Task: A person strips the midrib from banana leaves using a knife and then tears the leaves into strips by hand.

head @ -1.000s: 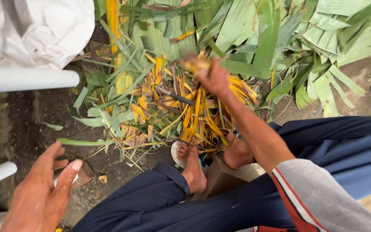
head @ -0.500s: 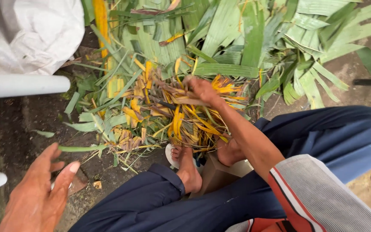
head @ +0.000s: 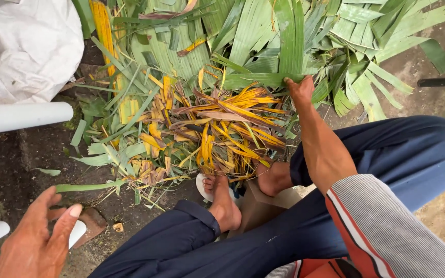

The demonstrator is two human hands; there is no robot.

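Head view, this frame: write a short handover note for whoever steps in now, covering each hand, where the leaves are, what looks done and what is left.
Right hand: reached forward, fingers closed on a long green leaf strip at the far edge of the heap.
Left hand: open, empty, hovering low beside a white pipe.
Leaves: yellow-brown dried scraps piled in front of the bare feet; fresh green leaves fanned out behind.
Done: one strip gripped, not yet lifted.
Left: most of the green pile lies untouched.
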